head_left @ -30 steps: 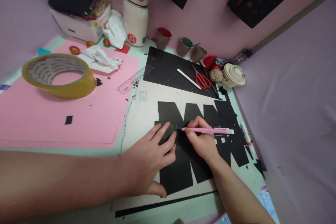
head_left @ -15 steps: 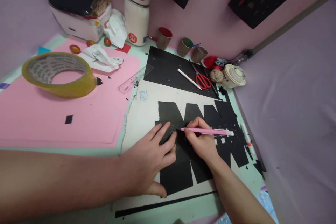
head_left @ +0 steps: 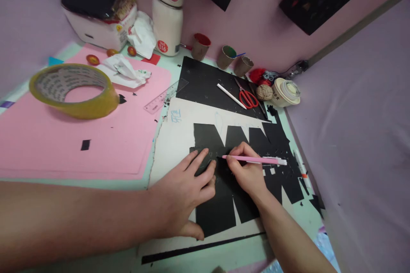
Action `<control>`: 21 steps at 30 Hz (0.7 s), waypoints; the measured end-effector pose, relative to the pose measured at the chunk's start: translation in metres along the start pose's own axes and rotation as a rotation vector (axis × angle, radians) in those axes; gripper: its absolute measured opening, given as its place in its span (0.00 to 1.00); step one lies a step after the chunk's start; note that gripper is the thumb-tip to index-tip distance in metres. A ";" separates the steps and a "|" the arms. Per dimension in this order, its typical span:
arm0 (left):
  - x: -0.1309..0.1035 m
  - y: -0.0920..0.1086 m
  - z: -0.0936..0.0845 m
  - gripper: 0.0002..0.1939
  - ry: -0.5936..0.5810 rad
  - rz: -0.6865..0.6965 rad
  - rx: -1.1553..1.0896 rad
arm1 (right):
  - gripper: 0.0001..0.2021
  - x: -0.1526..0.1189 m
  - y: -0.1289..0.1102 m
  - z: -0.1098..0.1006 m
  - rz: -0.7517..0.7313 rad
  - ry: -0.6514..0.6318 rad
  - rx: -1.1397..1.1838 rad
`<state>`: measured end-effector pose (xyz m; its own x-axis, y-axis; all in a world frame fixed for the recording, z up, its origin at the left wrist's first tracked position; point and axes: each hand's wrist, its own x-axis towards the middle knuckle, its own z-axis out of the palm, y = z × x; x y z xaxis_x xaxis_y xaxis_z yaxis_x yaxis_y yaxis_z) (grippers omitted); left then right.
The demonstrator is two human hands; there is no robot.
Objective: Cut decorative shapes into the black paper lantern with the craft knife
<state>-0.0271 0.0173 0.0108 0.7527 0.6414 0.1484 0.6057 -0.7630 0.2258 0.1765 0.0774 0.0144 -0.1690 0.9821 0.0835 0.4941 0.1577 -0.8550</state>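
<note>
My left hand (head_left: 192,187) lies flat with its fingers spread on a black paper cutout (head_left: 213,213), pressing its left part. My right hand (head_left: 248,170) pinches a slim pink pen-shaped tool (head_left: 246,159) near its front end. The tool's point is at the black paper, just right of my left fingertips; it is too small to tell whether it is a nib or a blade. Faint outlines are drawn on the paper, and small square holes show right of my right hand. Notches line the paper's upper and lower edges. Beneath it lies a white board (head_left: 166,153).
Red-handled scissors (head_left: 248,99) and a white pen (head_left: 231,96) lie on a black sheet (head_left: 205,81). Behind stand paper cups (head_left: 200,47) and a white bottle (head_left: 167,23). Left are a clear ruler (head_left: 165,96), pink sheets (head_left: 115,153) and a tape roll (head_left: 92,111).
The pink tool and my right hand have shifted very slightly to the right. My left hand stays pressed on the paper.
</note>
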 end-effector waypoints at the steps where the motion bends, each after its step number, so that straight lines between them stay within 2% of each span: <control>1: 0.000 0.000 0.000 0.47 0.001 -0.003 -0.001 | 0.10 0.000 0.000 0.000 0.001 -0.007 0.000; 21: -0.003 0.001 0.002 0.47 0.002 -0.001 -0.021 | 0.10 0.000 0.003 -0.001 -0.004 -0.004 0.044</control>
<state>-0.0284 0.0143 0.0090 0.7518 0.6422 0.1499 0.6007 -0.7607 0.2460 0.1793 0.0777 0.0125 -0.1739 0.9811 0.0848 0.4557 0.1565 -0.8763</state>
